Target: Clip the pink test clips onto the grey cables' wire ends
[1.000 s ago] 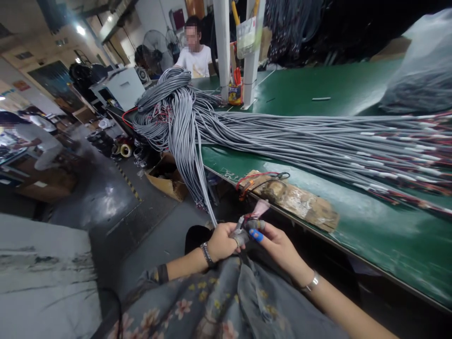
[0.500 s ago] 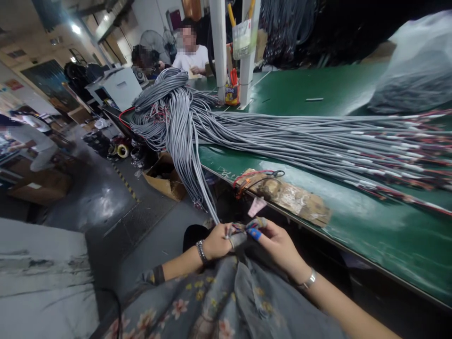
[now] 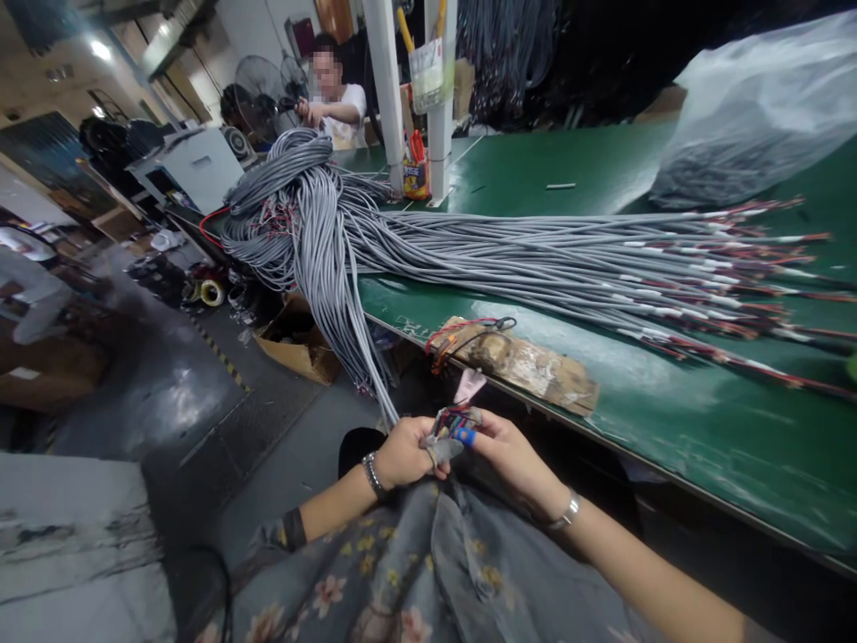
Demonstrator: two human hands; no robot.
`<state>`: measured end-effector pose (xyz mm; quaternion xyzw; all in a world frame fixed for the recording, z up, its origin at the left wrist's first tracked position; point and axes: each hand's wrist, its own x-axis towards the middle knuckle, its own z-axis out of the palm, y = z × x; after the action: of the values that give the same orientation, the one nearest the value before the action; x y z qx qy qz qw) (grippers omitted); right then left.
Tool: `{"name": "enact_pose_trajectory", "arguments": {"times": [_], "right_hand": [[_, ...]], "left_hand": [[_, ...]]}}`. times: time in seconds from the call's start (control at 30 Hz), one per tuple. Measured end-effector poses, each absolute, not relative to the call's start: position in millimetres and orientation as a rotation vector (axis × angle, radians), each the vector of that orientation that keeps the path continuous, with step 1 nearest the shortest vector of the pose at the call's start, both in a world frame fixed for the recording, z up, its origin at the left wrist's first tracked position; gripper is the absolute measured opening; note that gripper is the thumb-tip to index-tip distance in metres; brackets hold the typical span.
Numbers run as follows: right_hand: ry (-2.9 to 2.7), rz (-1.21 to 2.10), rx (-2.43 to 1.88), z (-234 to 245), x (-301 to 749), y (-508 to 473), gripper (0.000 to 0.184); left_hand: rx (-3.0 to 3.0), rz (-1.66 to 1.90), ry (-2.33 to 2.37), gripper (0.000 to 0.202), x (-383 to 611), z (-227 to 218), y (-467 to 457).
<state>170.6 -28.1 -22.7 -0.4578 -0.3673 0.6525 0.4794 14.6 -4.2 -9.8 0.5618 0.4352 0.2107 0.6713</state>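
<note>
Closed around the end of a grey cable (image 3: 386,399), my left hand (image 3: 406,454) sits low in the middle of the view, with a grey covering on its thumb. My right hand (image 3: 509,451), blue tape on its thumb, pinches the thin coloured wires (image 3: 455,418) that fan out of that cable end. Both hands are close together above my lap. From the left hand the cable runs up to a large bundle of grey cables (image 3: 328,241), which hangs over the bench edge. More grey cables lie along the bench, their stripped red and black ends (image 3: 729,295) at the right.
A green bench (image 3: 669,446) stretches to the right. On its near edge lies a worn board (image 3: 522,362) with red and black leads. A clear plastic bag (image 3: 756,116) rests at the back right. A cardboard box (image 3: 298,344) stands on the floor. Across the bench sits a co-worker (image 3: 345,112).
The coloured wires are now spread out more visibly between my hands. My view has shifted slightly to the right. The co-worker's arm has risen in front of the body.
</note>
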Motion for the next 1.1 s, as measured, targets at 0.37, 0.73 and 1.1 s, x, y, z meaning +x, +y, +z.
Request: {"name": "enact_pose_trajectory", "arguments": {"times": [0.37,0.73,1.1], "right_hand": [[-1.052,1.483,-1.181,-13,166,-26,0.032],[-1.075,1.538,-1.121,-11,165,-29,0.042],[-1.025,1.502,-1.197,-18,158,-25,0.046]], "left_hand": [[1.183,0.59,0.998,0.029,14,-11,-7],[0.935,0.839,1.128,0.047,15,-13,-8],[1.036,0.685,1.159,0.031,23,-14,-12]]}}
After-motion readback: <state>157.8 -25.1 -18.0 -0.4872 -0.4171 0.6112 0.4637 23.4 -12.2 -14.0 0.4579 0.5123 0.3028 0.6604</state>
